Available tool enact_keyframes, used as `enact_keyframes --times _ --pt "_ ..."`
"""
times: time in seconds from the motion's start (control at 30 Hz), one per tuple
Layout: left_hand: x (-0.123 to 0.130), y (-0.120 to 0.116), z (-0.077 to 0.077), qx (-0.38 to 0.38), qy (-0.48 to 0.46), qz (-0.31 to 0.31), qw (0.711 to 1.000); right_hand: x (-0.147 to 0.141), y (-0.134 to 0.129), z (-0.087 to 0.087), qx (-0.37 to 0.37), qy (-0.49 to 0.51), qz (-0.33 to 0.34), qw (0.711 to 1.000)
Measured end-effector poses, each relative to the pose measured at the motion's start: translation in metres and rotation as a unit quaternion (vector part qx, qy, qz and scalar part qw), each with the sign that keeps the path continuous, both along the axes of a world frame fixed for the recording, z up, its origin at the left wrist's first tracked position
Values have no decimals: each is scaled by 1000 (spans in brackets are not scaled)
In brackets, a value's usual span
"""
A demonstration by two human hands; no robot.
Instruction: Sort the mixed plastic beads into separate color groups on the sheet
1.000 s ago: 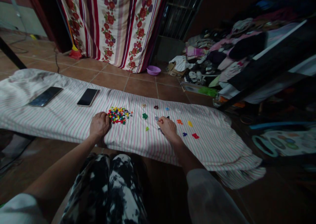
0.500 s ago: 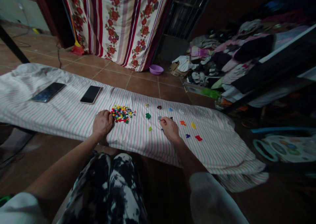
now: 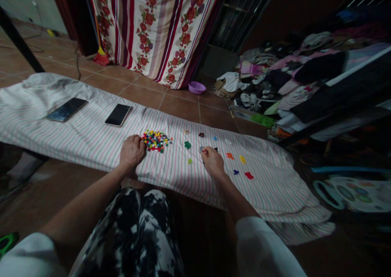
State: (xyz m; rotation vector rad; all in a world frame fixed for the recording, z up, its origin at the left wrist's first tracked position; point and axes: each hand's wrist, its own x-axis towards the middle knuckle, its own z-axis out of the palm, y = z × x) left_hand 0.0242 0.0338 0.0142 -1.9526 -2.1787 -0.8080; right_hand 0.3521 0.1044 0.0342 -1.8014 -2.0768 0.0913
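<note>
Both hands have hardly shifted on the striped cloth (image 3: 76,138) since a second ago — only the view has drifted. Left hand (image 3: 132,151) rests curled, knuckles touching the pile of coloured beads (image 3: 156,140), holding nothing visible. Right hand (image 3: 212,161) pinches among small sorted bead clusters (image 3: 241,167) — whether it grips one, I cannot tell

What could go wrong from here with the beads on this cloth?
The left hand rests against the mixed bead pile; a nudge could scatter it toward the small sorted clusters, such as the green one. The right hand works close to the striped cloth's near edge, so loose beads might roll off onto the tiled floor.
</note>
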Motion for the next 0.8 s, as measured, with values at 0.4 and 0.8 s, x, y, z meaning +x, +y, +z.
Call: enact_keyframes --times 0.4,0.8 --pt "-1 0 -4 31 -52 21 998 -40 -5 18 37 55 90 994" --pt "-2 2 -9 40 -77 28 996 -128 -9 -1 -14 85 205 975"
